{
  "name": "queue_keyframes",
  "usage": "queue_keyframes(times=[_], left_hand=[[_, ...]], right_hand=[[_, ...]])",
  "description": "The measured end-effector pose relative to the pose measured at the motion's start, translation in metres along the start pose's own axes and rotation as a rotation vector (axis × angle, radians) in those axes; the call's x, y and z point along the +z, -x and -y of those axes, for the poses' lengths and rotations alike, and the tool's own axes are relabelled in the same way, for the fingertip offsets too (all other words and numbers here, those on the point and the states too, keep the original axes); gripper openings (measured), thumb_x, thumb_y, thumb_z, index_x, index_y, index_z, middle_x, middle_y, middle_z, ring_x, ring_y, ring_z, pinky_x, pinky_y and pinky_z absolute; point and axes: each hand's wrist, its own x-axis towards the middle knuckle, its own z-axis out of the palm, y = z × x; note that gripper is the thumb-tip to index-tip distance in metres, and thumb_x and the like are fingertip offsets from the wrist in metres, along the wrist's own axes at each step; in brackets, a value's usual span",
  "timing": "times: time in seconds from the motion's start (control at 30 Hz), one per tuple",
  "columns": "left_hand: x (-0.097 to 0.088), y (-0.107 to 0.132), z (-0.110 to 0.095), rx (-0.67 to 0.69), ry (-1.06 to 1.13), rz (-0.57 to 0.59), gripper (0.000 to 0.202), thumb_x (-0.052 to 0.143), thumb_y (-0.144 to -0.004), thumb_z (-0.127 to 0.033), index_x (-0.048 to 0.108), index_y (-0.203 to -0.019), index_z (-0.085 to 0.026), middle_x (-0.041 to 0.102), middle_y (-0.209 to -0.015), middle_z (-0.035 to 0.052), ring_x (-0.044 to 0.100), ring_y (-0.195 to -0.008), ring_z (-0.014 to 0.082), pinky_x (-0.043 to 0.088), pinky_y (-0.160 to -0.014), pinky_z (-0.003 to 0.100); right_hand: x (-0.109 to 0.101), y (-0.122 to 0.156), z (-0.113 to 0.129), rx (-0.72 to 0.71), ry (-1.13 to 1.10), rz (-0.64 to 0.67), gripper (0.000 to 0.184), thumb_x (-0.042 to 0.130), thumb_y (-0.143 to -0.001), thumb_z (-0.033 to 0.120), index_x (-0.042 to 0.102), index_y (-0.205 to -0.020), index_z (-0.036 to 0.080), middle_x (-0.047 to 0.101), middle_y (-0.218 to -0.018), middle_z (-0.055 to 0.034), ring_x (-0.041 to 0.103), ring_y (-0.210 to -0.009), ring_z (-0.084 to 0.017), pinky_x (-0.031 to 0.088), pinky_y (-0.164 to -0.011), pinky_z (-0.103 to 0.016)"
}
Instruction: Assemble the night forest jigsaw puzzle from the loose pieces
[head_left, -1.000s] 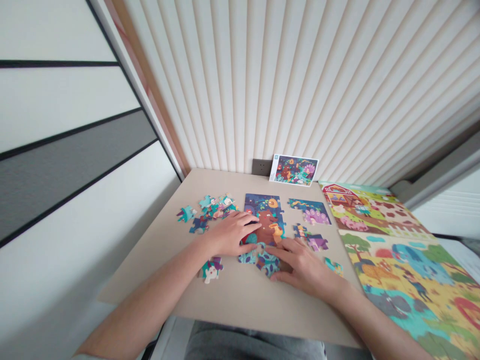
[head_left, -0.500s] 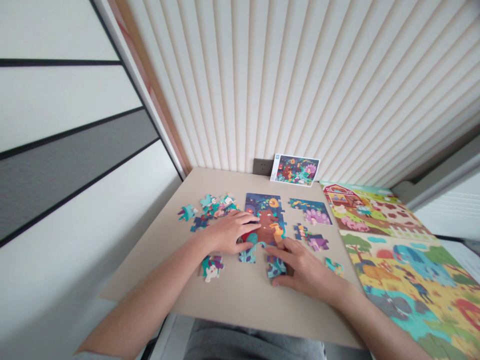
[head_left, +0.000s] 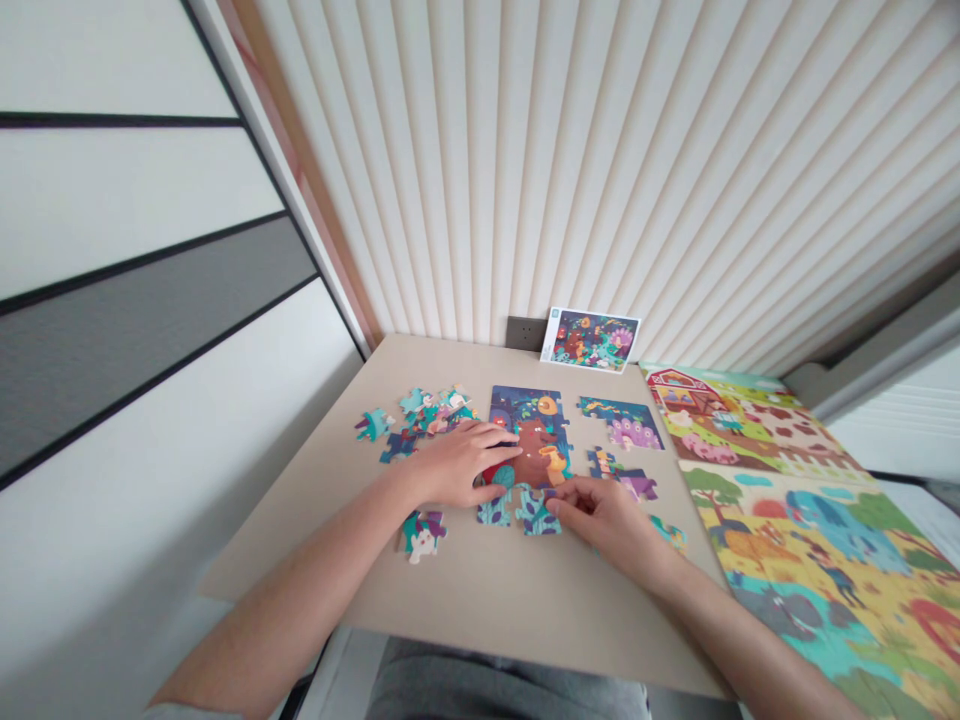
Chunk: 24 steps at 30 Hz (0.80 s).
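Puzzle work on a beige, smooth-topped table [head_left: 465,600], seen from above. At the centre of the frame lies a partly assembled cardboard puzzle section, dark blue with a brown bear [head_left: 534,435]. The left hand [head_left: 459,467] rests flat and loosely spread over the left side of this section and grasps nothing. The right hand [head_left: 604,515], just right of lower centre, is narrowed, with thumb and fingertips holding the right edge of a teal cardboard puzzle piece with purple leaf shapes [head_left: 536,513]. This piece lies at the section's lower edge; whether its tabs interlock there is hard to tell at this size. Just to its left, near the left thumb, is a second teal leaf-patterned piece [head_left: 493,512].

Left of centre is an overlapping cluster of multicoloured loose pieces [head_left: 429,412]; below the left forearm lies a piece with a white rabbit [head_left: 424,535]. Right of centre are a dark-blue strip with a lilac peacock tail [head_left: 626,422] and, below it, a purple piece [head_left: 637,483]. A white-bordered picture card [head_left: 591,340] leans against the cream ribbed wall [head_left: 487,180]. At the right of the frame lie a farm-scene puzzle [head_left: 757,420] and a yellow animal-scene puzzle [head_left: 817,560].
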Motion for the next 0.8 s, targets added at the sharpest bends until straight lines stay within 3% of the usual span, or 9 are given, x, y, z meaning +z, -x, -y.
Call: queue_keyframes(times=[0.2, 0.57, 0.8], left_hand=[[0.001, 0.0, -0.001, -0.005, -0.004, -0.003, 0.057, 0.066, -0.093, -0.045, 0.056, -0.145, -0.024, 0.055, -0.151, 0.0102, 0.051, -0.137, 0.0328, 0.034, -0.119, 0.053], [0.0, -0.001, -0.002, -0.015, 0.001, 0.001, 0.058, 0.065, -0.093, -0.046, 0.055, -0.146, -0.024, 0.054, -0.151, 0.01, 0.05, -0.138, 0.0326, 0.034, -0.12, 0.052], [0.001, -0.001, -0.002, -0.015, 0.018, -0.004, 0.058, 0.066, -0.093, -0.048, 0.056, -0.145, -0.026, 0.055, -0.15, 0.0097, 0.051, -0.136, 0.0322, 0.035, -0.119, 0.051]], right_hand=[[0.01, -0.003, 0.001, 0.007, 0.039, -0.065, 0.027, 0.067, -0.092, 0.038, 0.074, -0.114, 0.024, 0.07, -0.071, 0.0026, 0.059, -0.063, -0.015, 0.041, -0.059, -0.026], [0.012, -0.005, 0.001, -0.016, 0.133, -0.076, 0.024, 0.064, -0.094, 0.039, 0.076, -0.109, 0.024, 0.073, -0.074, 0.0013, 0.063, -0.064, -0.016, 0.043, -0.06, -0.027], [0.014, -0.006, 0.011, -0.062, 0.306, -0.074, 0.022, 0.064, -0.095, 0.038, 0.075, -0.11, 0.025, 0.077, -0.079, 0.0, 0.071, -0.071, -0.019, 0.046, -0.066, -0.028]])
